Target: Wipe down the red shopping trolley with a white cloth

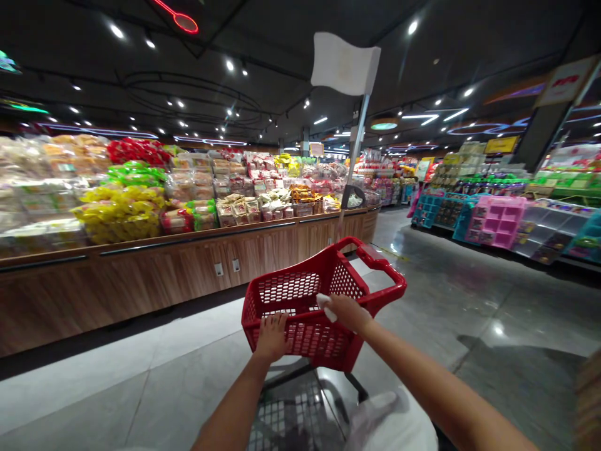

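A red plastic shopping cart (323, 338) with perforated basket walls stands before me, turned so that its handle (380, 269) points to the right. My left hand (272, 335) grips the near rim of the basket, fingers hooked over the edge. Closed on a crumpled white cloth (325, 305), my right hand (346, 311) is over the same rim farther right, close to the handle end. Whether the cloth touches the red plastic, I cannot tell. No goods show in the visible part of the basket.
A long wood-panelled display counter (173, 269) piled with bagged snacks runs along the left and back. In front of it rises a pole with a white flag-shaped sign (345, 62). Shelves with pink and blue racks (498, 222) line the right, across a shiny grey floor (446, 294).
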The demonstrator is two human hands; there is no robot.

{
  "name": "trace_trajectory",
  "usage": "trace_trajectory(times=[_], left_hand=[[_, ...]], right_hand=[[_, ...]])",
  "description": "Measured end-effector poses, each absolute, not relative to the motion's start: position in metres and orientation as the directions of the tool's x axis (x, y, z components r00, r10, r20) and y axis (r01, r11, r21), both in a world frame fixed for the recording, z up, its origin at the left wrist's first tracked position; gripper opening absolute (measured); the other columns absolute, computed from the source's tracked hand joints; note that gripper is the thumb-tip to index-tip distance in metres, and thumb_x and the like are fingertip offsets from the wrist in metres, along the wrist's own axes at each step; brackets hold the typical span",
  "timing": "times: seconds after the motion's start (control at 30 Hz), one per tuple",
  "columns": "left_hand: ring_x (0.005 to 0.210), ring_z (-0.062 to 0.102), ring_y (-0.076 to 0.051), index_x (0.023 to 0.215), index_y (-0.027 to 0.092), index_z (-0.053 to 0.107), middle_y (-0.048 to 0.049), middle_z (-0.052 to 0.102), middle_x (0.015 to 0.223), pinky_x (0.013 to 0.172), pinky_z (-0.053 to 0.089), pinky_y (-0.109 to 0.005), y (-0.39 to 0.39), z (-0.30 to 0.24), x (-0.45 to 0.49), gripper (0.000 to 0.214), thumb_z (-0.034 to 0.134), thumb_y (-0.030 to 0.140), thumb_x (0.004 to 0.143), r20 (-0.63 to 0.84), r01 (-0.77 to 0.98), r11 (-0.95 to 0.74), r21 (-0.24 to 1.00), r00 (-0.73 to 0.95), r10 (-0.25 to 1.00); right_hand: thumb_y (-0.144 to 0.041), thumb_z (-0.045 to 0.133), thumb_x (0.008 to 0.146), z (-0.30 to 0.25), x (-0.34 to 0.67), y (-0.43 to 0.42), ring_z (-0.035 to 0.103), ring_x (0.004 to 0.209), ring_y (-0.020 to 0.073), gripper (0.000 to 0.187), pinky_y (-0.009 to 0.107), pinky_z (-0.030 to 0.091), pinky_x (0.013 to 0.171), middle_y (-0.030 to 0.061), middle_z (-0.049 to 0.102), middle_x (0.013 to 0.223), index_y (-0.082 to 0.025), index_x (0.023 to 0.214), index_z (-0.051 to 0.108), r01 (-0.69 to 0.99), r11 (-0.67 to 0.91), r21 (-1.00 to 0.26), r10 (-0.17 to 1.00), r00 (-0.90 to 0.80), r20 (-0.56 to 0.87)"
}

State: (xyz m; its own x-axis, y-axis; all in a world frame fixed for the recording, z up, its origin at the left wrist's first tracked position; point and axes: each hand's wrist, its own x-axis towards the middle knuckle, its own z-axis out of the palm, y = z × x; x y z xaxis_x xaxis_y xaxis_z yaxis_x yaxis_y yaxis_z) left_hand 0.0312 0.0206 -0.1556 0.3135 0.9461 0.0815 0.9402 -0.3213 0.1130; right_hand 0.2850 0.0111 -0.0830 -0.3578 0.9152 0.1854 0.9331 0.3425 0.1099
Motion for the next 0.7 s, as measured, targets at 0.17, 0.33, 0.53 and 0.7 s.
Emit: trace_trajectory(times=[0.17, 0.33, 0.53, 0.7], left_hand=[[0.138, 0.029, -0.031, 0.145, 0.017, 0.034, -0.0117, 0.036, 0.151, 0.117, 0.012, -0.048, 0.01, -0.159, 0.022, 0.079, 0.057, 0.033, 0.071, 0.006, 0.947, -0.291, 0.134, 0.293, 0.956], [0.137, 0.032, -0.029, 0.145, 0.023, 0.034, -0.0077, 0.038, 0.15, 0.117, 0.016, -0.046, 0.001, -0.152, 0.003, 0.079, 0.057, 0.029, 0.071, -0.006, 0.938, -0.31, 0.156, 0.315, 0.949], [0.137, 0.031, -0.028, 0.146, 0.02, 0.033, -0.0088, 0.037, 0.151, 0.117, 0.013, -0.044, -0.003, -0.148, -0.009, 0.079, 0.056, 0.028, 0.071, 0.008, 0.949, -0.28, 0.145, 0.282, 0.959], [0.138, 0.03, -0.031, 0.147, 0.021, 0.033, -0.0095, 0.036, 0.152, 0.117, 0.013, -0.048, -0.002, -0.153, -0.005, 0.08, 0.058, 0.033, 0.071, 0.006, 0.958, -0.248, 0.142, 0.249, 0.968]], right_hand=[[-0.015, 0.045, 0.093, -0.119, 0.189, 0.027, 0.063, 0.078, 0.0159, 0.024, 0.025, 0.048, 0.071, 0.0065, 0.067, 0.097, -0.022, 0.112, 0.06, 0.858, 0.505, 0.099, 0.838, -0.514, 0.181], [-0.019, 0.047, 0.091, -0.113, 0.196, 0.021, 0.064, 0.079, 0.0173, 0.03, 0.025, 0.046, 0.068, 0.0071, 0.067, 0.101, -0.024, 0.118, 0.059, 0.88, 0.472, 0.05, 0.865, -0.474, 0.164], [-0.019, 0.057, 0.081, -0.053, 0.304, 0.003, 0.063, 0.088, 0.0233, 0.042, 0.031, 0.044, 0.076, 0.0076, 0.066, 0.104, -0.028, 0.122, 0.06, 0.887, 0.434, 0.161, 0.891, -0.448, 0.069], [-0.012, 0.057, 0.078, -0.034, 0.33, -0.002, 0.061, 0.095, 0.0241, 0.044, 0.031, 0.042, 0.079, 0.0085, 0.063, 0.11, -0.025, 0.119, 0.062, 0.912, 0.388, 0.133, 0.915, -0.398, 0.06]])
